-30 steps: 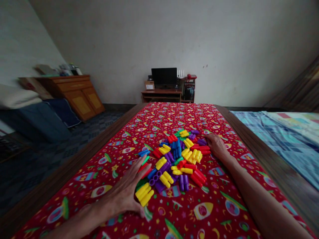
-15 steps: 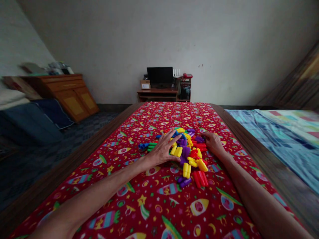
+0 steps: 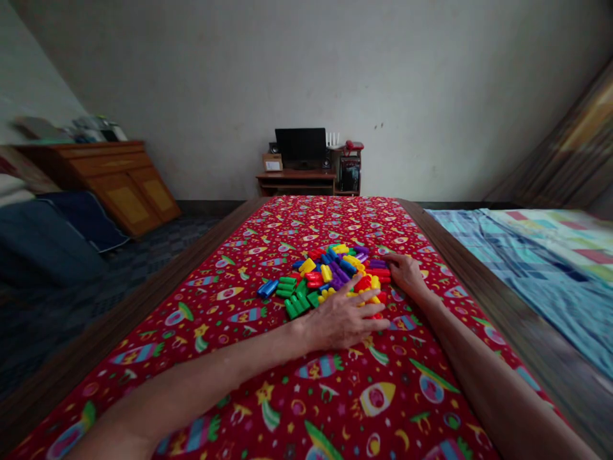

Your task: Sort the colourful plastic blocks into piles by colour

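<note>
The pile of plastic blocks (image 3: 330, 278) lies in the middle of the table, on the red tablecloth (image 3: 287, 396) with the rockets printed on it. The pieces are short, rounded tubes in yellow, red, blue, purple and green, and they lie loose, one over the other. I judge them light, hard and smooth. They will slide easily on the cloth and roll away if I push from one side only, but they will not break. One piece is best taken by its long sides, between thumb and finger. The whole pile is better handled from its outer edges, low and near the cloth.

My left hand (image 3: 342, 319) lies palm down on the near edge of the pile, with the fingers spread wide over some yellow and red pieces. It grips nothing. My right hand (image 3: 406, 275) is lightly cupped against the right side of the pile and touches the red and purple pieces there. I see nothing closed in it.

A few green blocks (image 3: 297, 303) and a blue block (image 3: 267, 288) lie a little apart on the left side. Beyond the wooden table edge (image 3: 457, 255) on the right is a bed sheet (image 3: 541, 268), and a desk with a monitor (image 3: 301, 147) stands by the far wall.
</note>
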A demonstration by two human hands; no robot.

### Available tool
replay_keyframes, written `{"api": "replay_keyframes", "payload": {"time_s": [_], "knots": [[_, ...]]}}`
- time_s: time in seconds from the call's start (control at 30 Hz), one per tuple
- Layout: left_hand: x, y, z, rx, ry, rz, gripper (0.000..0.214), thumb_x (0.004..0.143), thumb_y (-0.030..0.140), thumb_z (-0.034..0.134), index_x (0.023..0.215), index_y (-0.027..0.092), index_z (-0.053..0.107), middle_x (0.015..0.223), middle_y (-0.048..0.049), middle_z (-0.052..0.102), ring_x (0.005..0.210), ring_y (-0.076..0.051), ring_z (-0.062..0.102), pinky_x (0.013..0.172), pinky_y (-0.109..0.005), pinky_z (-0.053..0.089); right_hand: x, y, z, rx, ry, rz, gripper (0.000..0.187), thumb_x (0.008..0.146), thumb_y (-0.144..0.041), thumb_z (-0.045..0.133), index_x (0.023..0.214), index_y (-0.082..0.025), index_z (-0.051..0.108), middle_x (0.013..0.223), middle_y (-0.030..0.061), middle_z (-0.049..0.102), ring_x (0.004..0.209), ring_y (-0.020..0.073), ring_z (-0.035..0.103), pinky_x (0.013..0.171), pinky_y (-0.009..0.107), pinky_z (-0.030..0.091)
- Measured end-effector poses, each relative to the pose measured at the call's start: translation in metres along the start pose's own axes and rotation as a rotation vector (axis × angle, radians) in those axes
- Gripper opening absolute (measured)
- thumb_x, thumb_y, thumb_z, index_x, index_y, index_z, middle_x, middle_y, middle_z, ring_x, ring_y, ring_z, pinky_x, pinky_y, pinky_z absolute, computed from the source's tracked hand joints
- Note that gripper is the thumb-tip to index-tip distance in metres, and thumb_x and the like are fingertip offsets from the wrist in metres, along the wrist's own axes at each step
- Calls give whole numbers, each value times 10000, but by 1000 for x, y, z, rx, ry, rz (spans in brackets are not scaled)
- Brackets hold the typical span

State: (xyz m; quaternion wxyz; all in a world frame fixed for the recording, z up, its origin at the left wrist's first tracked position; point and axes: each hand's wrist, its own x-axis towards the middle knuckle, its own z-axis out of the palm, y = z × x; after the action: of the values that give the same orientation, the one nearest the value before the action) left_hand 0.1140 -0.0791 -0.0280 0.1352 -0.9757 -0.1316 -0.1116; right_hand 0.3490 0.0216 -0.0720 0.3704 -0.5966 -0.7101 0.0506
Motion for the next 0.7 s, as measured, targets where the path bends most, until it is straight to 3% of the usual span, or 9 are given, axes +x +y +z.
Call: {"api": "replay_keyframes", "payload": {"time_s": [0.1,0.27,0.37,0.5,0.6,0.7], "knots": [[-2,-23,3,16,-10,-64,308,972,268,453,1257,275,571,1352,-17,590,1368,-236,390,1187,-517,165,-1,1,0,-44,-2,-9,365,808,-129,436,961,-179,764,896,75,762,842,227,702,776,301,516],[-9,-34,3,-47,7,-227,340,1002,322,396,1311,277,532,1432,-23,523,1386,-225,369,1192,-529,117,1,0,-1,-54,-23,20,392,794,-110,417,957,-171,768,862,79,757,825,227,694,756,289,502],[-21,-47,-6,-113,73,-352,403,1009,411,344,1349,266,506,1468,-34,484,1391,-216,362,1193,-513,129,2,-3,-2,-17,35,88,379,843,-174,428,1044,-175,749,895,84,760,843,229,696,755,294,506],[-56,-86,-8,-147,209,-667,516,1017,427,183,1339,223,530,1446,-63,506,1368,-207,396,1177,-476,214,1,-6,-2,76,72,41,374,878,-323,485,1146,-176,701,935,83,758,874,231,695,770,302,511],[-89,-116,7,-238,222,-919,632,979,497,141,1357,144,506,1434,-110,512,1367,-228,403,1168,-446,261,1,-7,0,126,-26,-22,364,837,-325,541,1125,-173,705,972,76,751,874,230,689,768,296,505],[-104,-127,26,-469,182,-1076,708,945,553,135,1342,96,502,1409,-158,527,1343,-264,443,1140,-460,319,5,-7,3,178,-102,17,348,816,-330,548,1058,-145,716,867,56,744,752,209,668,664,271,491]]}}
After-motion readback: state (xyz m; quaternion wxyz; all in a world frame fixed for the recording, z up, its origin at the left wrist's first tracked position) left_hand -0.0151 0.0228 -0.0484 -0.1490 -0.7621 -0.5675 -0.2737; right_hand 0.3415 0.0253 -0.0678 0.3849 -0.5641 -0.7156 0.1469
